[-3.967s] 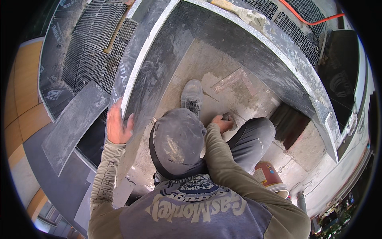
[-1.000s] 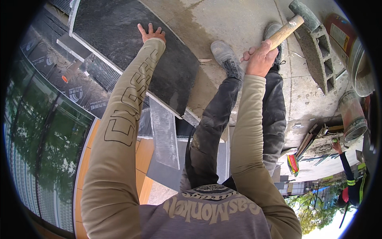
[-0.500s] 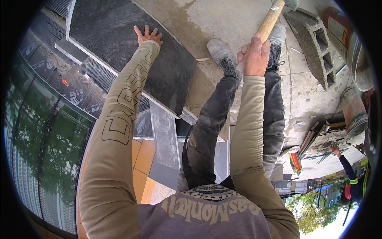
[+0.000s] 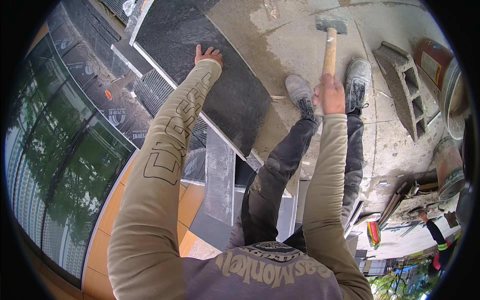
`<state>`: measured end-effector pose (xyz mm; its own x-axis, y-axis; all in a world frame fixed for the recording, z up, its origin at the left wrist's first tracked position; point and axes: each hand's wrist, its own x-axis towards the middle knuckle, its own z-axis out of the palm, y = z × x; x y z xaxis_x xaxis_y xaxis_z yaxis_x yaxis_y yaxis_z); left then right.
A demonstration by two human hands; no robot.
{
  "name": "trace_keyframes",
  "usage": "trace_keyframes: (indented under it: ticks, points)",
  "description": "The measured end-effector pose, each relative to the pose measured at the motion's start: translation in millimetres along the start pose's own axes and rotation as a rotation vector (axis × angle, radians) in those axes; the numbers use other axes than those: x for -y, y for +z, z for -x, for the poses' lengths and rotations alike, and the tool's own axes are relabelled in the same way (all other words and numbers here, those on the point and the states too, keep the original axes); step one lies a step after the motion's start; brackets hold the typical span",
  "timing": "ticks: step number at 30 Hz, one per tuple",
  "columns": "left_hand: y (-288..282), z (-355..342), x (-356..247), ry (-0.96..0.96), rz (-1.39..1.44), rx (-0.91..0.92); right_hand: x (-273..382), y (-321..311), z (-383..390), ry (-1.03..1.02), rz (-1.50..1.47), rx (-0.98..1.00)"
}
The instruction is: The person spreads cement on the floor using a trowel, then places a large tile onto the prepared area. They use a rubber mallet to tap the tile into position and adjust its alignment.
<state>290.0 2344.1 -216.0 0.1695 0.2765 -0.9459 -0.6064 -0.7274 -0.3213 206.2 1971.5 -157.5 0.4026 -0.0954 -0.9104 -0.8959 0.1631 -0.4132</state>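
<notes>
My left hand [image 4: 207,56] lies with fingers apart on a large dark stone slab [image 4: 232,100] that has pale cut edges. My right hand [image 4: 329,97] grips the wooden handle of a mallet [image 4: 330,50]. The mallet's grey head [image 4: 331,24] is over the concrete floor, above and between my dusty shoes [image 4: 357,82], to the right of the slab. A narrow grey stone strip [image 4: 219,175] slants below the slab, behind my left forearm.
A hollow concrete block [image 4: 400,90] lies right of my feet, beside a red bucket [image 4: 430,62] and another dirty bucket [image 4: 445,165]. A co-worker's arm [image 4: 435,232] shows at lower right. A glass wall [image 4: 60,165] curves along the left.
Four seconds ago my left hand held a panel edge; now it rests on a slab and my right holds a mallet. In the last half second the mallet head swung left and the view shifted.
</notes>
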Motion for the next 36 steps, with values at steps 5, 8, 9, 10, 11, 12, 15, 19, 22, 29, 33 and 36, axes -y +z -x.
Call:
trace_keyframes:
  ticks: [5,8,9,10,11,12,15,19,22,29,33,36]
  points:
    - [0,6,41,-0.178,-0.187,-0.126,38,59,-17,-0.318,-0.319,-0.396]
    - [-16,18,38,-0.195,-0.167,-0.145,-62,158,36,-0.094,-0.176,-0.271]
    - [-17,23,38,-0.192,-0.146,-0.146,-95,168,56,0.184,0.025,0.003]
    - [-22,25,39,-0.183,-0.128,-0.156,-126,177,76,0.380,0.287,0.342]
    - [-7,22,42,-0.199,-0.116,-0.166,-109,169,77,0.388,0.151,0.333]
    - [-8,20,49,-0.224,-0.119,-0.190,-90,155,67,0.378,0.015,0.327]
    - [-7,28,49,-0.222,-0.104,-0.254,-81,117,69,0.324,0.066,0.322]
    - [19,98,32,-0.256,0.090,-0.483,-75,104,79,0.342,0.160,0.385]
    - [33,180,3,-0.362,0.530,-0.913,-81,103,93,0.375,0.233,0.391]
    - [88,175,-47,-0.612,1.457,-1.157,-111,111,144,0.599,0.003,0.256]
    - [80,160,-49,-0.630,1.498,-1.164,-177,86,158,0.562,0.054,0.186]
    - [85,162,-47,-0.656,1.399,-1.115,-198,75,171,0.655,0.184,0.229]
